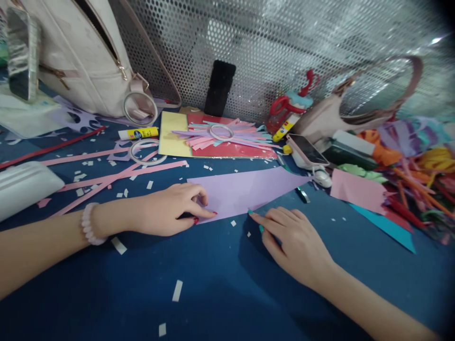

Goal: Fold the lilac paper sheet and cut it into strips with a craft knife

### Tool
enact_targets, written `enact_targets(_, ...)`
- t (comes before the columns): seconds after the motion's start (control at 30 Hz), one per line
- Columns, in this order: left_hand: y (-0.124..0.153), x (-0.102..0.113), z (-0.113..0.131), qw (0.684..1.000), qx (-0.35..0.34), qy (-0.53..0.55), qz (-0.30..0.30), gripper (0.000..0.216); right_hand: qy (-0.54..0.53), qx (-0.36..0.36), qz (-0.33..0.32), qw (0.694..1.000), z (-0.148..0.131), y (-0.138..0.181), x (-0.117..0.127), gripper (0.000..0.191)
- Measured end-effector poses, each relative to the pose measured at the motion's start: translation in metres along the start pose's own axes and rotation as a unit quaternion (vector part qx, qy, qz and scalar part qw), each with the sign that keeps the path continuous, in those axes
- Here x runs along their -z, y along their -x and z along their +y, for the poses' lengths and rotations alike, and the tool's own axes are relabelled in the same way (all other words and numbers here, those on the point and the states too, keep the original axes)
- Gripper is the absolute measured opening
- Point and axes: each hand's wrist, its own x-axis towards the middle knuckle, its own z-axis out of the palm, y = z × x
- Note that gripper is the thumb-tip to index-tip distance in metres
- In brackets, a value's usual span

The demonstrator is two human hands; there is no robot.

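A lilac paper folded into a long triangle lies flat on the dark blue table. My left hand, with a pink bead bracelet at the wrist, rests on the paper's left corner, fingers curled and pressing its lower edge down. My right hand lies flat on the table just below the paper, its fingertips touching the lower edge near the middle. Neither hand lifts anything.
Pink paper strips, a glue stick and tape rings lie at back left near a pale bag. Yellow and red sheets carry cut strips. A phone, red scissors and heaped coloured paper fill the right. Small scraps litter the table.
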Motion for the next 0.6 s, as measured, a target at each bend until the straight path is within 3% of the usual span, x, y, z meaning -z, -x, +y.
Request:
enact_targets(0.17, 0.001, -0.001, -0.001, 1.0, -0.016, -0.008, 0.013, 0.044, -0.07, 0.04, -0.005, 0.997, 0.021, -0.022, 0.007, 0.022)
enact_targets(0.33, 0.001, -0.003, 0.001, 0.999, -0.014, 0.005, 0.045, 0.035, -0.203, 0.028, -0.174, 0.963, 0.034, -0.054, 0.004, 0.01)
enact_targets(0.6, -0.008, -0.009, -0.006, 0.995, -0.067, -0.04, 0.064, 0.034, -0.267, 0.022, -0.227, 0.936, 0.036, -0.071, 0.001, 0.013)
